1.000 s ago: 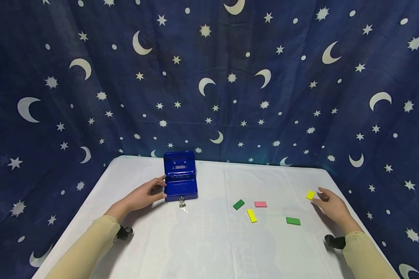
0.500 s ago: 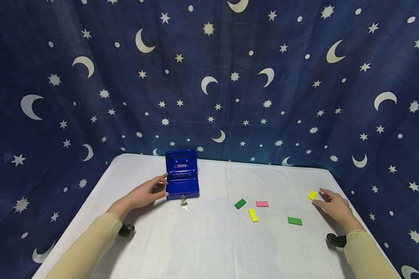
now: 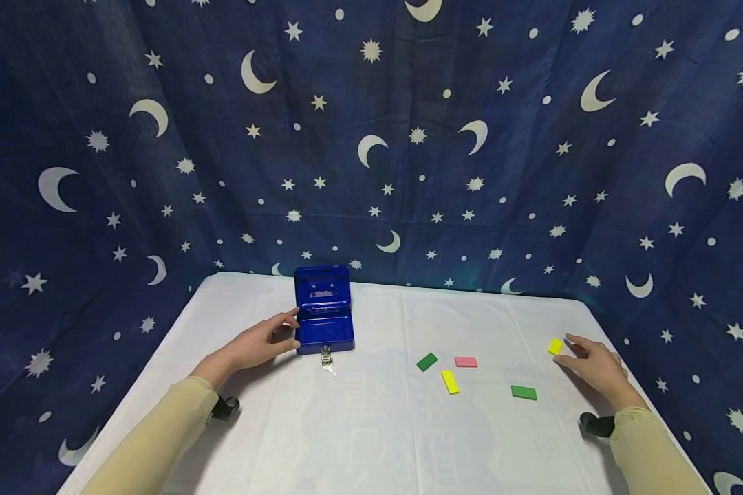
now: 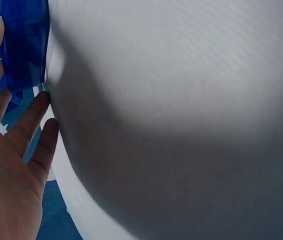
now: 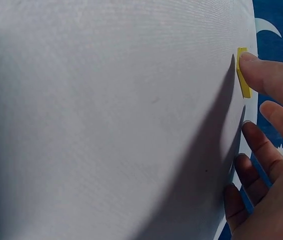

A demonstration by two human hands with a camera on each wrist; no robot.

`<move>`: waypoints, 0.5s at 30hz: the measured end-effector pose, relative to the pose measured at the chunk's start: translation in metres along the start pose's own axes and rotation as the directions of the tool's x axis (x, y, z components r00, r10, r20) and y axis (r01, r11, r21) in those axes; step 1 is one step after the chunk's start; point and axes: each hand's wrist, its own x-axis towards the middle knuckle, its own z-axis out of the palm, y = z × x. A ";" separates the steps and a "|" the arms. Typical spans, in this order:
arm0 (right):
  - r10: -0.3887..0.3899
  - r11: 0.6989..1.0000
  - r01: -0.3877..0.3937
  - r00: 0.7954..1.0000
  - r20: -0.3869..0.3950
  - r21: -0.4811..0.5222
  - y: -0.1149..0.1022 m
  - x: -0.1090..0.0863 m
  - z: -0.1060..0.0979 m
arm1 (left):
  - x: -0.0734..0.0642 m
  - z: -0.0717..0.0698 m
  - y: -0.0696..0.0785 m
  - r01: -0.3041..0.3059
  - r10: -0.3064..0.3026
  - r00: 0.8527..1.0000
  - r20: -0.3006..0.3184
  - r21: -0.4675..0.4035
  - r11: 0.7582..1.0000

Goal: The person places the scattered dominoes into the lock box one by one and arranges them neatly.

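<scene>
A small blue metal cash box (image 3: pixel 325 330) stands with its lid raised at the back left of the table. Two keys (image 3: pixel 329 368) hang from its front lock. My left hand (image 3: pixel 256 345) is at the box's left side, thumb near the front corner and fingers loosely bent; whether they touch it is hard to tell. On the right, my right hand (image 3: pixel 597 368) lies beside a yellow block (image 3: pixel 554 346), fingers loosely spread. In the right wrist view the thumb overlaps that yellow block (image 5: pixel 244 82), which lies flat on the cloth; contact is unclear.
Between the hands lie a dark green block (image 3: pixel 426 361), a pink block (image 3: pixel 466 361), another yellow block (image 3: pixel 450 382) and a green block (image 3: pixel 523 392). White cloth covers the table (image 3: pixel 347 433). A dark blue curtain (image 3: pixel 322 220) with moons and stars surrounds the back and sides.
The head view has shifted slightly, so everything sits a little to the right. Both hands, the box and the blocks keep their places on the table.
</scene>
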 end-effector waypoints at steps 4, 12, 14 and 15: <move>0.001 1.000 -0.001 1.000 -0.006 -0.004 0.001 0.002 0.001 | 0.000 0.000 -0.001 -0.006 0.006 1.000 0.003 -0.006 1.000; -0.003 1.000 0.003 1.000 -0.021 0.018 0.002 0.002 0.003 | 0.000 0.000 0.000 0.005 -0.005 1.000 0.004 0.003 1.000; 0.010 0.999 -0.010 1.000 -0.013 0.039 0.002 0.001 0.002 | 0.000 -0.001 0.001 0.007 -0.007 1.000 0.006 0.002 1.000; 0.019 0.999 -0.018 1.000 -0.009 0.050 0.002 0.001 0.001 | 0.000 -0.001 0.001 0.007 -0.007 1.000 0.005 0.003 1.000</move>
